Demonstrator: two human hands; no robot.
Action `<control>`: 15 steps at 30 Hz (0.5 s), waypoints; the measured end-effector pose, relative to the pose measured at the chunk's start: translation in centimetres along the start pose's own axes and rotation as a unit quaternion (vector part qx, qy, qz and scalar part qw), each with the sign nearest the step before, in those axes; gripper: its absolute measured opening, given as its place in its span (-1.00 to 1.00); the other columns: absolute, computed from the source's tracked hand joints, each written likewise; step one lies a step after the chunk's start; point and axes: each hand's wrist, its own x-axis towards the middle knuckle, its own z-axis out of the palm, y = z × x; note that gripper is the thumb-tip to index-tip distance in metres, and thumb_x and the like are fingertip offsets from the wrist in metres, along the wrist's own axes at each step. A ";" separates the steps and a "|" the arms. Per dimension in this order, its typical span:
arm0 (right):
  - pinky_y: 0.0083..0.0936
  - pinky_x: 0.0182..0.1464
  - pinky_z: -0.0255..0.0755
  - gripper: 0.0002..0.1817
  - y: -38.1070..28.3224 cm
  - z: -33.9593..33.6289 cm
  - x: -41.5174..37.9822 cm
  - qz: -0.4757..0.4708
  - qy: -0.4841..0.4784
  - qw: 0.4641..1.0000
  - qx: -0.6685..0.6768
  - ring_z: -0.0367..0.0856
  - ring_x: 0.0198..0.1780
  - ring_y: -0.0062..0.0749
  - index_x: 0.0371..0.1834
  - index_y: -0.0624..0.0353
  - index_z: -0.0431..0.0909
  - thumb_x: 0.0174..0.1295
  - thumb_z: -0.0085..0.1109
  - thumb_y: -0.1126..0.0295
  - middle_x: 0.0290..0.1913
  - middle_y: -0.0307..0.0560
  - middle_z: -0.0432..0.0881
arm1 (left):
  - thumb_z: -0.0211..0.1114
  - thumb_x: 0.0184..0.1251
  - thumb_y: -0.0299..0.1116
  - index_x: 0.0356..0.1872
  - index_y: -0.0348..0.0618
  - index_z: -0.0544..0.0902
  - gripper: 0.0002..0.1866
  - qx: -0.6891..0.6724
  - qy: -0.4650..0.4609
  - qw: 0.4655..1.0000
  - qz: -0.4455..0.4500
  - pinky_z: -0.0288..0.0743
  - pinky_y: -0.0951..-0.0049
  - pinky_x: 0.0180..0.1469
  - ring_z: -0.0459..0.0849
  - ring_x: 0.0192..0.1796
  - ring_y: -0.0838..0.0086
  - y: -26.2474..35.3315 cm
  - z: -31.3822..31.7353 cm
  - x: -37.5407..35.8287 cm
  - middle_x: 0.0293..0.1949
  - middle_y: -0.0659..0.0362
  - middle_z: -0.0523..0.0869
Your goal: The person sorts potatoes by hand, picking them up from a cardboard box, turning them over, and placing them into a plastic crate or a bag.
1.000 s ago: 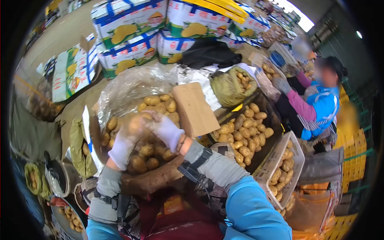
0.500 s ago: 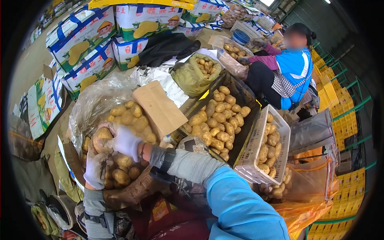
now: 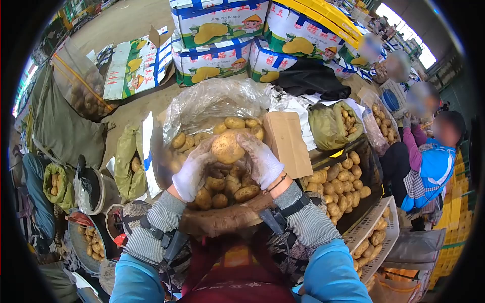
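A large potato [image 3: 228, 147] is held up between my two gloved hands, over an open sack. My left hand [image 3: 194, 169] grips its left side, and my right hand [image 3: 261, 159] closes on its right side. Both white gloves are dirty at the fingers. Beneath the hands lie several potatoes [image 3: 219, 200] inside the sack, whose brown rolled rim [image 3: 222, 221] is nearest my body. Clear plastic lining [image 3: 212, 103] stands up at its far side. A flat piece of brown cardboard [image 3: 288, 144] leans just right of my right hand.
On the right are a dark bin of potatoes [image 3: 343, 184] and a white plastic crate [image 3: 376, 242]. Behind it sits a co-worker in a blue vest [image 3: 429, 166]. Printed potato boxes [image 3: 217, 22] are stacked ahead. Green sacks [image 3: 129, 164] and a basin [image 3: 83, 247] stand left.
My view has swung left, so the sack is now central. The potato has been raised between both hands; before, my right hand reached across to it at the sack's left side.
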 end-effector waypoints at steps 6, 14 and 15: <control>-0.57 -0.07 0.54 -0.45 1.4 -0.7 0.9 -0.011 0.009 0.996 -0.093 0.54 0.07 -0.54 0.37 0.04 0.33 0.35 0.26 0.22 0.17 -0.23 0.52 | 0.20 0.38 -0.37 0.44 -0.15 0.25 -0.38 0.073 0.054 0.995 -0.031 0.59 0.49 -0.31 0.74 -0.13 0.39 0.0 0.3 0.1 0.09 0.06 0.63; -0.51 0.07 0.49 -0.44 3.9 -0.8 2.0 -0.096 -0.062 0.989 -0.093 0.48 0.12 -0.51 0.38 0.08 0.29 0.33 0.24 0.37 0.15 -0.15 0.48 | 0.17 0.21 -0.57 0.27 -0.17 0.37 -0.46 0.141 0.092 0.985 0.043 0.43 0.64 -0.51 0.66 -0.34 0.59 -1.1 0.8 -0.1 -0.11 0.18 0.64; -0.50 0.04 0.49 -0.38 3.2 0.2 1.3 -0.058 -0.003 0.987 -0.147 0.49 0.07 -0.49 0.39 0.08 0.26 0.28 0.29 0.35 0.14 -0.12 0.48 | 0.11 0.22 -0.64 0.29 -0.15 0.34 -0.44 0.126 0.073 0.989 0.033 0.41 0.72 -0.51 0.67 -0.35 0.57 -1.1 1.0 -0.1 -0.09 0.14 0.64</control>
